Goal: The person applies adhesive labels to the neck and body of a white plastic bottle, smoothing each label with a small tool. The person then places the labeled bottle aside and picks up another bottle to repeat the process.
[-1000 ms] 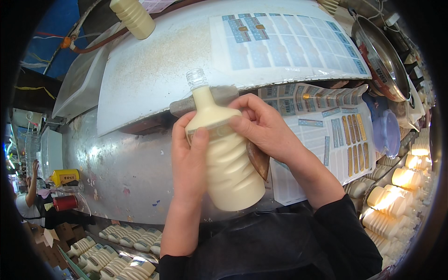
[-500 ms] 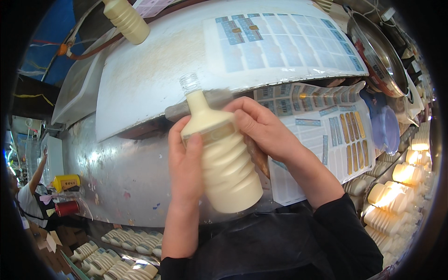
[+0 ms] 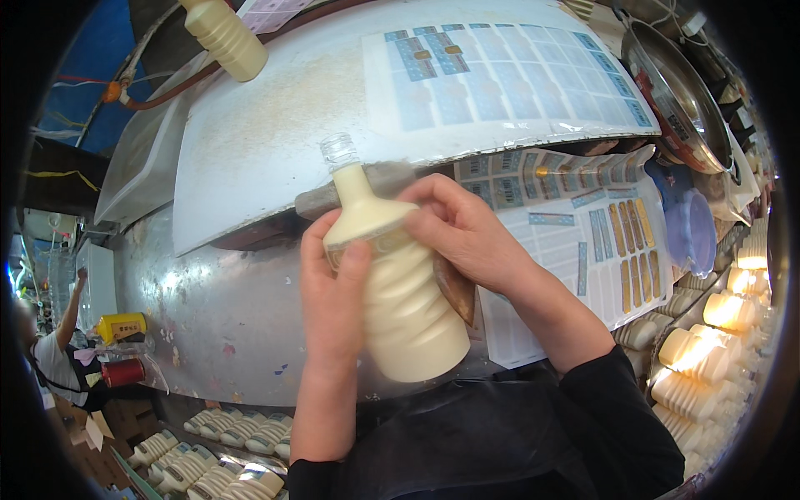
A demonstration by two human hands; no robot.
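Note:
A cream-coloured ribbed bottle (image 3: 408, 300) with a clear threaded glass neck stands tilted before me, its neck pointing away to the left. My left hand (image 3: 329, 283) is closed round its left side, thumb on the front. Around the shoulder runs a narrow greyish label strip (image 3: 385, 240). My right hand (image 3: 458, 225) presses its pinched thumb and fingers on the strip's right end, slightly blurred. Below that palm a brown pointed piece (image 3: 455, 293) lies against the bottle; whether the hand holds it cannot be told. Behind the bottle's neck is a grey folded cloth (image 3: 321, 200).
A white board (image 3: 275, 125) holds a sheet of blue labels (image 3: 517, 79). Another label sheet (image 3: 575, 258) with gold strips lies at right. A similar bottle (image 3: 225, 37) stands far left. A metal pan (image 3: 675, 92), lavender tub (image 3: 690, 229) and rows of bottles (image 3: 692, 350) line the right.
My right thumb and fingers have shifted slightly along the bottle's shoulder, over the strip. The brown pointed piece has tipped a little downward. The bottle stays nearly in place.

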